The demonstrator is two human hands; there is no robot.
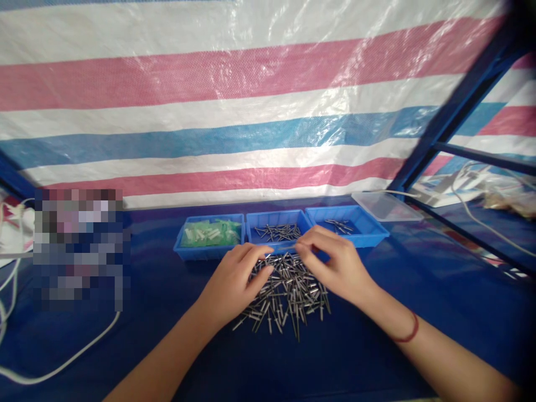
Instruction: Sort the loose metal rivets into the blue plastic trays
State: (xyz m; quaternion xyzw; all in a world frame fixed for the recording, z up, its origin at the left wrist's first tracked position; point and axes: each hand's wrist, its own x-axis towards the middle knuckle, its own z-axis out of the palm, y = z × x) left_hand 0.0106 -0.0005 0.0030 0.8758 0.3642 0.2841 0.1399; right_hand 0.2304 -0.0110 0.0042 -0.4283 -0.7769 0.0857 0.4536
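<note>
We see right hand [337,262] pinching a rivet [285,247] over the far edge of the pile [288,293], left hand [235,273] left of it, thumb and finger parted, bins [288,218] behind it.

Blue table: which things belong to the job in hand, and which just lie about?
Seemingly the job: heaped blind rivets; thin blurred piece in right hand; middle blue tray and right blue tray, both holding rivets.

Seemingly lying about: clear plastic lid; white cable at left.

Left blue tray: unclear.
</note>
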